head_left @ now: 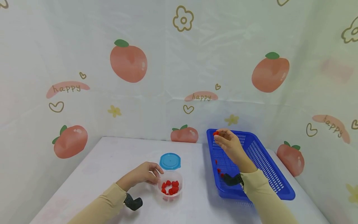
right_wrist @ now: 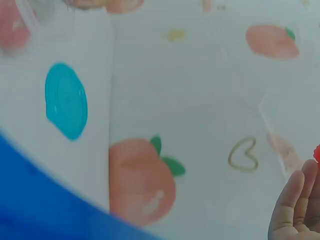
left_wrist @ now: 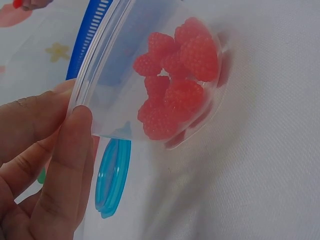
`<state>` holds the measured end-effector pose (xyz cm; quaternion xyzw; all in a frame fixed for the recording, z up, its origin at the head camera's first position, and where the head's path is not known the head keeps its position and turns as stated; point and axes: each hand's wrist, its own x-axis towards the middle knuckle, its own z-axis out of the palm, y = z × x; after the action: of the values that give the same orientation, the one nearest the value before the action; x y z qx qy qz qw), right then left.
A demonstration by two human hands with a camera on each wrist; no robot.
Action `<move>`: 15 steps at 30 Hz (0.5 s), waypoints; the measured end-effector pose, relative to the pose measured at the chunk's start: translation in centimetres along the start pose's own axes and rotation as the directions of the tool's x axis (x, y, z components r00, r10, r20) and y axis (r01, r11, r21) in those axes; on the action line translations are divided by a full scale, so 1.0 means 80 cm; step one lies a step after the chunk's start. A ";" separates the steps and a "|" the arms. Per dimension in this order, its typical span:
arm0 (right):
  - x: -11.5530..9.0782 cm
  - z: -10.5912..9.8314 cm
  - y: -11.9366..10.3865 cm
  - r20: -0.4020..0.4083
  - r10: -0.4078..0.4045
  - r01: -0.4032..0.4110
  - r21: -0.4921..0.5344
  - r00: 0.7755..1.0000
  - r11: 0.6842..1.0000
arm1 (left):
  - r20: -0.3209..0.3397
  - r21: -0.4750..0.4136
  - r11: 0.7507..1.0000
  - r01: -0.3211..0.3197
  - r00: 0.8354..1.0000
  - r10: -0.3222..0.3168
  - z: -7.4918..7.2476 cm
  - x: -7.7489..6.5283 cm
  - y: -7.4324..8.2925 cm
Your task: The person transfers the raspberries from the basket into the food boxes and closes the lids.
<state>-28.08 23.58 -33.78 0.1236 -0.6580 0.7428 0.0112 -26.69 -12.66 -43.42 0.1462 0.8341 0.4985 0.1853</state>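
My left hand (head_left: 143, 174) pinches the rim of a clear plastic tub (left_wrist: 112, 112) between thumb and fingers. Several red raspberries (left_wrist: 182, 97) lie at the bottom of the tub, which stands on the table. Over the far left part of a blue slotted basket (head_left: 258, 149), my right hand (head_left: 230, 147) is raised and holds one raspberry (head_left: 216, 133) at its fingertips. Only the edge of that raspberry shows in the right wrist view. A few more raspberries (head_left: 219, 170) lie along the basket's left side; the right forearm hides part of the basket.
Just behind the tub, a turquoise lid (head_left: 170, 161) lies flat on the white-covered table (head_left: 112, 158). A printed cloth (head_left: 156, 109) with fruit and flowers hangs behind and at both sides. The basket takes up the table's right side.
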 end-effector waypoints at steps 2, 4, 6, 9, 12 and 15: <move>-0.004 0.010 -0.001 0.016 -0.008 0.008 0.001 1.000 1.000 | 0.004 -0.003 1.000 -0.004 1.000 0.004 0.000 0.000 0.000; -0.008 0.019 0.000 0.030 -0.013 0.013 0.013 0.999 1.000 | 0.007 -0.007 1.000 -0.008 1.000 0.008 0.000 0.000 0.000; -0.012 0.028 0.000 0.050 -0.020 0.019 0.017 0.999 1.000 | 0.008 -0.010 1.000 -0.009 1.000 0.009 0.000 0.000 0.000; -0.018 0.040 0.001 0.083 -0.022 0.021 0.015 0.996 1.000 | 0.005 -0.009 1.000 -0.007 1.000 0.007 0.000 0.000 0.000; -0.025 0.051 0.004 0.114 -0.020 0.021 -0.007 0.993 1.000 | 0.002 -0.005 1.000 -0.002 1.000 0.002 0.000 0.000 -0.001; -0.031 0.063 0.010 0.125 -0.009 0.013 -0.031 0.992 0.999 | 0.003 -0.005 1.000 -0.003 1.000 0.003 0.000 0.000 -0.001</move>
<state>-24.97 18.93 -34.53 0.1732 -0.6684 0.7230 -0.0242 -26.69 -12.68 -43.47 0.1477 0.8324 0.5006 0.1861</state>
